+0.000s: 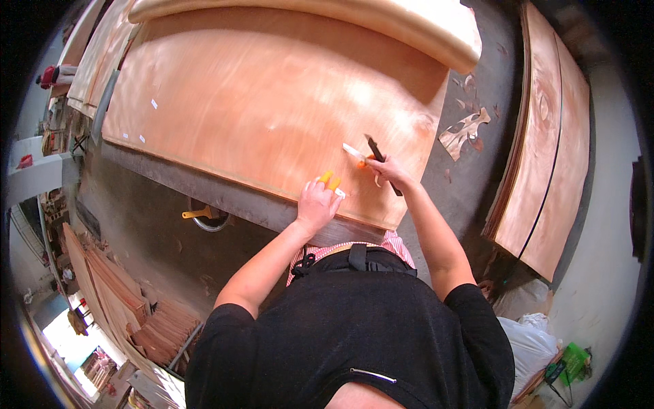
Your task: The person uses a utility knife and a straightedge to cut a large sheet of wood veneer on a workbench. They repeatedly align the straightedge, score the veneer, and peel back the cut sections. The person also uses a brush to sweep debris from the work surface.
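A large reddish-brown veneer sheet (259,102) lies flat on a dark worktable (231,199). My left hand (317,202) rests on the sheet's near edge, holding a small yellow and white object (330,181) against the wood. My right hand (388,168) grips a dark-handled tool (375,148) together with a white and orange piece (354,154), its tip touching the sheet near the right corner.
A pale rolled sheet (381,20) lies along the far edge. More veneer sheets (552,150) lean at the right. Torn veneer scraps (463,129) lie on the floor. A bucket with a yellow-handled brush (204,214) sits under the table. Wood stacks (129,307) lie lower left.
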The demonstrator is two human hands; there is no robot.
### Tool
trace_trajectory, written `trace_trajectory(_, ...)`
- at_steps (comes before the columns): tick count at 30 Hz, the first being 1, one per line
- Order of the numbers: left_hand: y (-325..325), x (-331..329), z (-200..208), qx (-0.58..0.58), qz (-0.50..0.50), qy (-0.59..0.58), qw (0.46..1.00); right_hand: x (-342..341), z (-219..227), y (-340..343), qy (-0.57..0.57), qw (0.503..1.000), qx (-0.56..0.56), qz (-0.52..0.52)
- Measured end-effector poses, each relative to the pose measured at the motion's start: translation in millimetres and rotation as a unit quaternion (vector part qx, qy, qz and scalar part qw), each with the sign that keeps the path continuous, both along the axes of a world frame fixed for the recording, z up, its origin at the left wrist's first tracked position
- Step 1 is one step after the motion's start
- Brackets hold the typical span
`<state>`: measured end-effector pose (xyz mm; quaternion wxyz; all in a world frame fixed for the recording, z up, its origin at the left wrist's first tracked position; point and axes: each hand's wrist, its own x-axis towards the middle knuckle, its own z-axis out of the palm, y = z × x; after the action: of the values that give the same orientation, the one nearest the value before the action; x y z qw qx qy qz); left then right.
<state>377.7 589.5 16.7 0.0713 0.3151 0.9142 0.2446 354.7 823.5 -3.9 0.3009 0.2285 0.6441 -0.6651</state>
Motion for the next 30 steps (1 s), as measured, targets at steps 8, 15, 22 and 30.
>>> trace_trajectory(8,46.1,-31.3,-19.6,-0.128,-0.035,0.030,0.991,3.6,-11.1,-2.5,-0.056,0.998,-0.008,-0.030)
trace_trajectory(15,68.9,-41.1,-0.1,-0.318,-0.085,-0.013,0.944,-20.2,-28.6,13.6,0.169,0.911,0.304,0.223)
trace_trajectory(22,71.2,-48.2,11.0,-0.257,-0.112,-0.002,0.960,-29.0,-16.0,96.9,0.191,0.939,0.244,0.148)
trace_trajectory(30,180.1,-240.6,64.7,0.054,-0.188,0.209,0.958,101.7,-5.0,125.4,-0.001,0.946,-0.078,-0.314)
